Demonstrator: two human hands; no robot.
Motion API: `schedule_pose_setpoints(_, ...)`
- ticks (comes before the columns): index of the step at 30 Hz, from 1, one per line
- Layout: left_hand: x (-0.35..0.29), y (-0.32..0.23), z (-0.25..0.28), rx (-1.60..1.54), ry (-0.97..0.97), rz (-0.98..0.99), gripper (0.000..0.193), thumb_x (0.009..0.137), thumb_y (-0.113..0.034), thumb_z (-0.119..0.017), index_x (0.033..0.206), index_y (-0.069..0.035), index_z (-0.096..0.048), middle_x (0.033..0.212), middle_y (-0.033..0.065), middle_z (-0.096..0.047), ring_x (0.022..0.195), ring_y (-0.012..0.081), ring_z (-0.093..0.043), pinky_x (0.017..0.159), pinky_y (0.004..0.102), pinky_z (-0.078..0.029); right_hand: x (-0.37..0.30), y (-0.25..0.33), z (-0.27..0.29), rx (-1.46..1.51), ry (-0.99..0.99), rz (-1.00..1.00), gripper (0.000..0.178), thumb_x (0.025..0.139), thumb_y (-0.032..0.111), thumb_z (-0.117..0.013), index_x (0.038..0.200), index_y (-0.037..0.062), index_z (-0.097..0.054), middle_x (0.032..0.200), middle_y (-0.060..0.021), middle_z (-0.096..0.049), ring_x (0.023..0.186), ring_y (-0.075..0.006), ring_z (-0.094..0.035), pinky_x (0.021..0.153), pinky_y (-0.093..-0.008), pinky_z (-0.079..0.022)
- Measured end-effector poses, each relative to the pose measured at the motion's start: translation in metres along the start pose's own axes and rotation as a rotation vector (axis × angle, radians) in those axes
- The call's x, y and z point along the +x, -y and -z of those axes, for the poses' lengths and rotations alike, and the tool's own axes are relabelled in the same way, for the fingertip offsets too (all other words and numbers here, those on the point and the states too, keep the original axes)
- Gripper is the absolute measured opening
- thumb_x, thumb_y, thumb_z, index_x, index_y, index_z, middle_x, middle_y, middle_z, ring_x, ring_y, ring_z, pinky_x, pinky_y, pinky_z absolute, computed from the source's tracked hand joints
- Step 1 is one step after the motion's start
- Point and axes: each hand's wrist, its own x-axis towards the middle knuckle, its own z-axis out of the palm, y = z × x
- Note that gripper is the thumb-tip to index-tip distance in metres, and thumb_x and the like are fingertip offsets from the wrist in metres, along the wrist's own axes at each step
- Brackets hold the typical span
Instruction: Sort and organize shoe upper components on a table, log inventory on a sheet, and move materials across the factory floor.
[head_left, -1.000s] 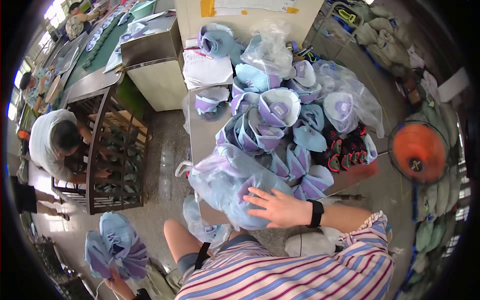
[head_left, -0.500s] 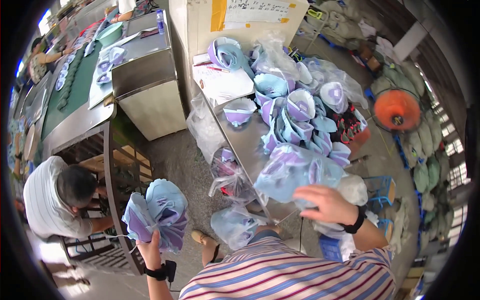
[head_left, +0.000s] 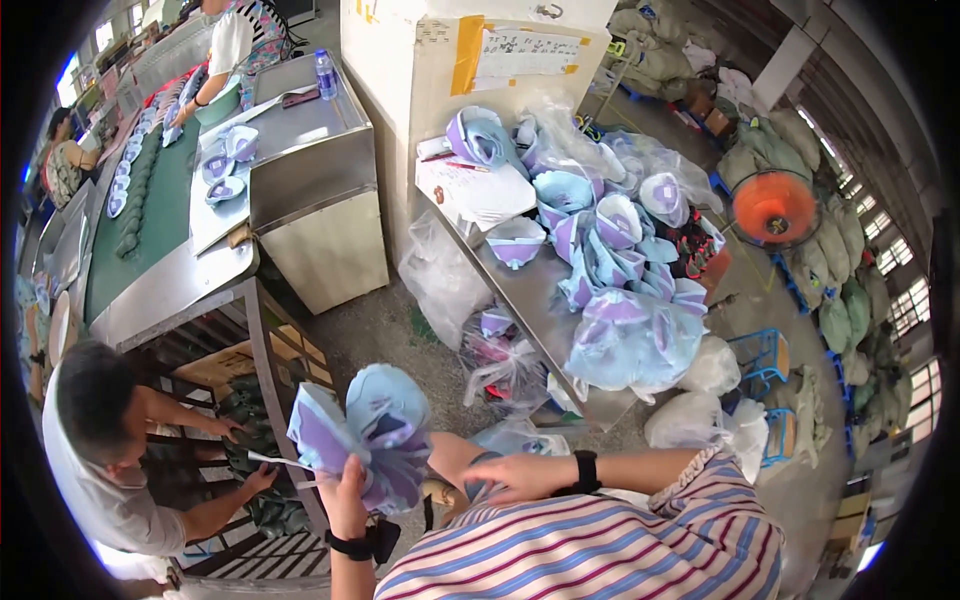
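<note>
Orange fan [head_left: 775, 205] at right — blue bottle [head_left: 325, 76] upright on metal-topped cabinet [head_left: 330, 250].

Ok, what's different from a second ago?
The right hand has left the plastic bag and come back toward the body; the left hand has brought the blue-and-purple shoe uppers up and inward, still gripped. The bag stayed on the table.

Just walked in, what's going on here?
The person's left hand holds a bundle of light-blue and purple fabric shoe uppers. The right hand is over the lap, apparently empty. More such uppers lie piled on the grey metal table, beside a clear plastic bag filled with light-blue pieces. A co-worker in a light shirt reaches into a dark slatted rack.
</note>
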Motion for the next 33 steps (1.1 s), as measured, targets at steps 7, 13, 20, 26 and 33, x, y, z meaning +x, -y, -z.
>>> schedule_pose_setpoints(7, 0.088, -0.117, -0.016, -0.556, 0.009, -0.163, 0.021, 0.081, -0.008, -0.053, 0.101, -0.004, -0.045, 0.076, -0.0003, -0.05, 0.063, 0.0081, -0.043, 0.063, 0.0223, -0.037, 0.099, 0.03, 0.1, -0.201, -0.305, 0.273, 0.056, 0.075, 0.019, -0.058, 0.124, 0.0056, -0.035, 0.116, -0.0152, -0.047, 0.088, -0.0267, -0.058, 0.073, -0.0366, -0.046)
schedule_pose_setpoints(13, 0.211, -0.207, -0.002, -0.351, 0.064, -0.65, 0.044, 0.085, -0.008, -0.044, 0.126, -0.001, -0.029, 0.109, 0.0151, -0.052, 0.097, 0.0236, -0.053, 0.087, 0.0338, -0.037, 0.203, 0.053, 0.22, -0.012, -0.433, 0.455, 0.038, 0.076, 0.005, -0.057, 0.112, 0.0019, -0.049, 0.105, -0.01, -0.054, 0.086, -0.0172, -0.058, 0.072, -0.0268, -0.048)
schedule_pose_setpoints(20, 0.32, -0.298, 0.033, -0.077, -0.175, -0.822, 0.026, 0.084, -0.002, -0.042, 0.11, -0.002, -0.045, 0.108, 0.0118, -0.056, 0.101, 0.0189, -0.052, 0.088, 0.0258, -0.036, 0.282, 0.106, 0.373, -0.115, -0.635, 0.566, 0.013, 0.077, 0.0, -0.052, 0.087, 0.0006, -0.061, 0.083, -0.0059, -0.061, 0.077, -0.0114, -0.057, 0.069, -0.022, -0.044)
schedule_pose_setpoints(26, 0.417, -0.308, 0.067, -0.08, -0.169, -0.672, 0.028, 0.087, -0.008, -0.039, 0.115, -0.007, -0.039, 0.109, 0.0088, -0.055, 0.105, 0.0185, -0.051, 0.089, 0.0317, -0.038, 0.355, 0.181, 0.467, -0.341, -0.387, 0.717, 0.017, 0.075, 0.002, -0.054, 0.092, -0.0002, -0.058, 0.086, -0.0082, -0.062, 0.079, -0.0151, -0.06, 0.07, -0.0255, -0.045)
schedule_pose_setpoints(33, 0.503, -0.282, 0.101, -0.428, 0.05, -0.526, 0.044, 0.077, 0.001, -0.042, 0.119, -0.006, -0.034, 0.115, 0.0173, -0.049, 0.109, 0.0235, -0.048, 0.091, 0.0342, -0.037, 0.465, 0.26, 0.525, -0.291, -0.219, 0.634, 0.017, 0.08, 0.006, -0.053, 0.094, -0.0006, -0.059, 0.083, -0.0047, -0.062, 0.076, -0.0106, -0.059, 0.066, -0.0223, -0.045)
